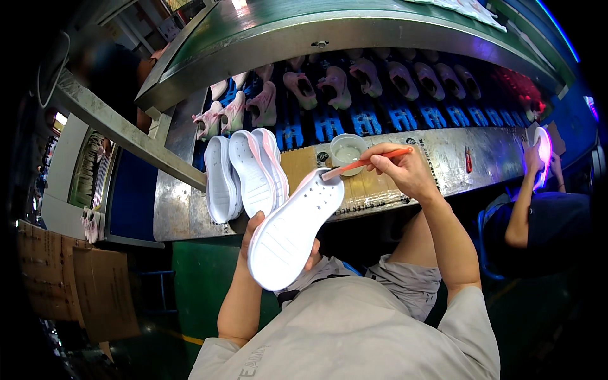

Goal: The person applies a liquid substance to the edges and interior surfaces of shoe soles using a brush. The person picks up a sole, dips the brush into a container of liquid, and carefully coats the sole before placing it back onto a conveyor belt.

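Observation:
My left hand (252,229) grips a white shoe sole (288,240) from beneath, tilted with its inner face up. Small holes dot its far end. Closed around an orange-handled brush (360,164), my right hand (408,172) holds the brush tip against that holed end. Just behind the brush stands a clear plastic tub (334,151) with whitish liquid inside. Several more white soles (250,174), some with pink edges, lean together on the metal bench to the left. My left fingers are partly hidden under the sole.
Pink-and-white shoe uppers (337,87) sit in rows on blue racks (365,123) beyond the metal bench (453,142). A red-handled tool (468,159) lies at right. Overhead runs a metal-edged shelf (380,37); a slanted metal bar (126,130) crosses the left. Another person's hand (533,158) holds a glowing sole.

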The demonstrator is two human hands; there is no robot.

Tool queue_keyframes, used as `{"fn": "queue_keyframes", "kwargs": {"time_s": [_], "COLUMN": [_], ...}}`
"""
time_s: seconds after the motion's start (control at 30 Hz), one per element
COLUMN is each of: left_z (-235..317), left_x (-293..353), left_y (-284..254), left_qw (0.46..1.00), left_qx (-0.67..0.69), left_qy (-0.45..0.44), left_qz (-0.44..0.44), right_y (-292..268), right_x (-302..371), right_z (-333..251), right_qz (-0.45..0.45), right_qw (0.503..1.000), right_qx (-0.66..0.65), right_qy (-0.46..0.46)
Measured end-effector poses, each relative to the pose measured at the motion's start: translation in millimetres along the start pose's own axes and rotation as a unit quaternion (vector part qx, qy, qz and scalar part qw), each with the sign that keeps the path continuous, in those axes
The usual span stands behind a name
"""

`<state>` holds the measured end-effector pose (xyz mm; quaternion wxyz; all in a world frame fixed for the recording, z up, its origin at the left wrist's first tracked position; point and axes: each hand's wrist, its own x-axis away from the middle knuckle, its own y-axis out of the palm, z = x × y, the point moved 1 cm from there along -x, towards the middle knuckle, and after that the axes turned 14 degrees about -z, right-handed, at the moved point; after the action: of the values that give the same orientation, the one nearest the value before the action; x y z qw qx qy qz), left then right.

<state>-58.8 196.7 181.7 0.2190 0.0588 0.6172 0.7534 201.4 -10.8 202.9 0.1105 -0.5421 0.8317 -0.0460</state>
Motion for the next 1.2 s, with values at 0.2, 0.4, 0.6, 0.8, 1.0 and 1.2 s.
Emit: {"fn": "queue_keyframes", "kwargs": {"time_s": [0.2, 0.4, 0.6, 0.8, 1.0, 1.2], "left_z": [15.5, 37.1, 64.7, 57.7, 39.0, 9.4], "left_x": [-13.1, -29.5, -36.6, -44.1, -36.3, -30.9], "left_y": [-4.9, -10.5, -0.4, 24.1, 27.5, 47.9], "left_qw": [0.978, 0.938, 0.911, 0.821, 0.519, 0.920], "left_qx": [-0.206, -0.329, -0.389, -0.531, -0.826, -0.297], "left_qy": [0.024, 0.098, 0.129, 0.180, 0.190, 0.134], "left_qz": [-0.007, 0.055, 0.055, 0.109, 0.112, 0.217], "right_y": [16.9, 31.2, 29.8, 32.8, 47.1, 61.4], "right_x": [12.4, 28.9, 44.2, 48.0, 53.6, 64.1], "right_z": [-0.7, -22.1, -30.4, -40.6, -35.6, -61.5], "right_qz": [0.014, -0.053, -0.063, -0.027, 0.030, 0.032], "right_qw": [1.000, 0.998, 0.997, 0.999, 0.995, 0.990], "right_qx": [-0.019, -0.005, 0.020, 0.021, -0.082, -0.135], "right_qy": [0.012, -0.033, -0.024, 0.012, 0.038, 0.037]}}
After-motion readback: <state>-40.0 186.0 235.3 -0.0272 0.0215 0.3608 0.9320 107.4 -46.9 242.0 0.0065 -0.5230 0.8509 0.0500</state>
